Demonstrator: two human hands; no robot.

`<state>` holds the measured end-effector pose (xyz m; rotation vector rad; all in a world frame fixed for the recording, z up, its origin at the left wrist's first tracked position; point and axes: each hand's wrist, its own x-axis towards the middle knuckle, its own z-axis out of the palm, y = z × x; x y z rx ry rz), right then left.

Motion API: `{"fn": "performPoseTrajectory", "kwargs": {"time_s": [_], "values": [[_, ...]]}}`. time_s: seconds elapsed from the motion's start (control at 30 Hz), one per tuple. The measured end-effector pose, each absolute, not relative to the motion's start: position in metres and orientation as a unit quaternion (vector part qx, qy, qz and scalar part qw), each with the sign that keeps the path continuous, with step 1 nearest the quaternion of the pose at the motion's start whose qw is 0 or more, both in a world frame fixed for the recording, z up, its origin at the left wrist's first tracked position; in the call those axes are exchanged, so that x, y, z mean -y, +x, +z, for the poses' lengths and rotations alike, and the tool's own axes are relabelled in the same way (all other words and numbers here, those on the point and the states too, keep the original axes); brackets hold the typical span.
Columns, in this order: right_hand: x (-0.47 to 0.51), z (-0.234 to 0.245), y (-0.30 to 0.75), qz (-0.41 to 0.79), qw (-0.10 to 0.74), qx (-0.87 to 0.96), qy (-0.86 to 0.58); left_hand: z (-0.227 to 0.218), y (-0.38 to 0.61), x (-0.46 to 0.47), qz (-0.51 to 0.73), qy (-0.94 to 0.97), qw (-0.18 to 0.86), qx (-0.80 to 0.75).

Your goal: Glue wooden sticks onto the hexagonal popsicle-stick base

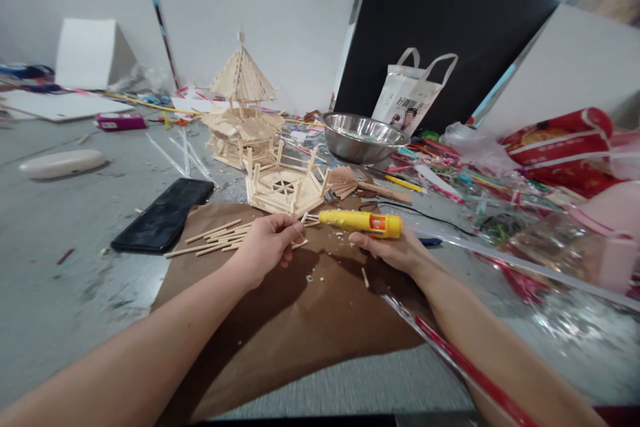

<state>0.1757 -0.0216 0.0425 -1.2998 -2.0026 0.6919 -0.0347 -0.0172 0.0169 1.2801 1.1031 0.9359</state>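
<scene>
i see my right hand [395, 250] in a clenched grip on the yellow glue gun [361, 222], held level, nozzle pointing at the left hand [267, 245]. that hand pinches a thin wooden stick [306, 219] at the nozzle tip. both sit over the brown paper [300, 320], just in front of the hexagonal stick frame [285, 190]. the paper lies on a grey floor [65, 280]; white boards [260, 7] stand beyond the frame.
</scene>
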Motion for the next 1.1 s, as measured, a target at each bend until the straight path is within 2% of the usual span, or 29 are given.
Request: {"fn": "performPoseTrajectory", "kwargs": {"time_s": [0.3,0.47,0.73,0.87,1.1], "values": [[0.024,0.048,0.174,0.294,0.318,0.741,-0.512,0.017,-0.035,0.017,0.398,0.546,0.569,-0.470],[0.020,0.040,0.179,0.273,0.329,0.724,-0.541,0.016,-0.035,0.017,0.396,0.550,0.566,-0.469],[-0.016,0.043,0.207,0.311,0.493,0.566,-0.583,0.017,-0.033,0.019,0.378,0.567,0.555,-0.477],[-0.041,0.053,0.218,0.319,0.452,0.525,-0.646,0.018,-0.033,0.020,0.366,0.576,0.548,-0.484],[-0.088,0.036,0.227,0.174,0.331,0.531,-0.760,0.017,-0.033,0.020,0.354,0.586,0.538,-0.491]]}}
